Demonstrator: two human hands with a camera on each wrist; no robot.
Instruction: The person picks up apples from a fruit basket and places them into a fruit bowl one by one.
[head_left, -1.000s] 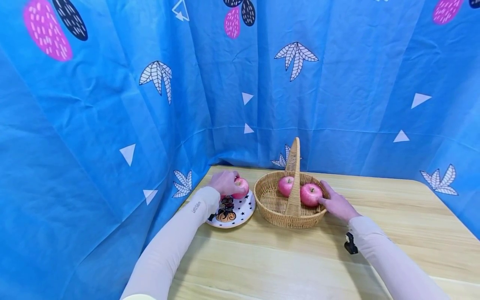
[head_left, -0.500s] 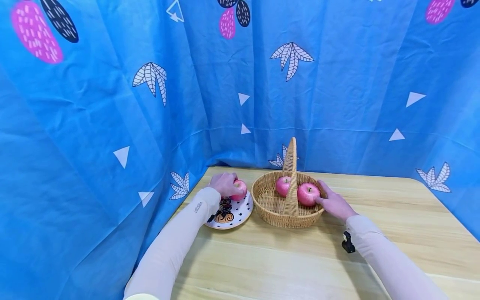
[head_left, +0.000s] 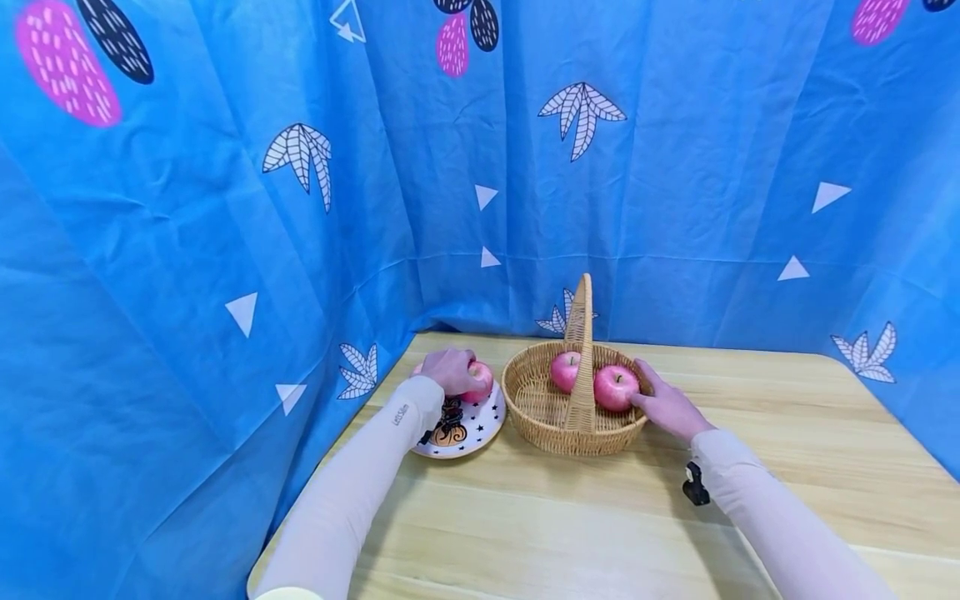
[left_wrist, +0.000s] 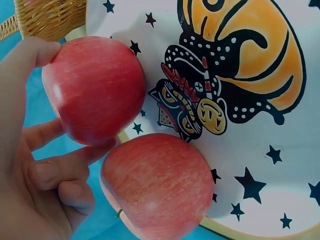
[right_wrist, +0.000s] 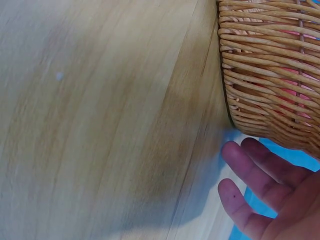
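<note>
While the left hand (left_wrist: 37, 170) pinches a round red apple (left_wrist: 95, 90) between thumb and fingers, a second streaky red apple (left_wrist: 157, 185) sits just beside those fingers, over a round white star-printed plate (head_left: 450, 455). Between the hands stands a tan wicker basket (head_left: 543, 431) holding two pinkish-red apples (head_left: 617, 388); the right hand (head_left: 671, 408), fingers spread, touches its end.

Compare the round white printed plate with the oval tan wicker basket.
Form: the plate is low and flat; the basket has raised walls and an arched wicker handle.
Surface: the plate is white with dark stars and an orange pumpkin; the basket is plain tan weave.
Load: two round red apples sit in the basket; at the plate, the left hand grips one of two.
Shared: both stand on the light wooden table.
</note>
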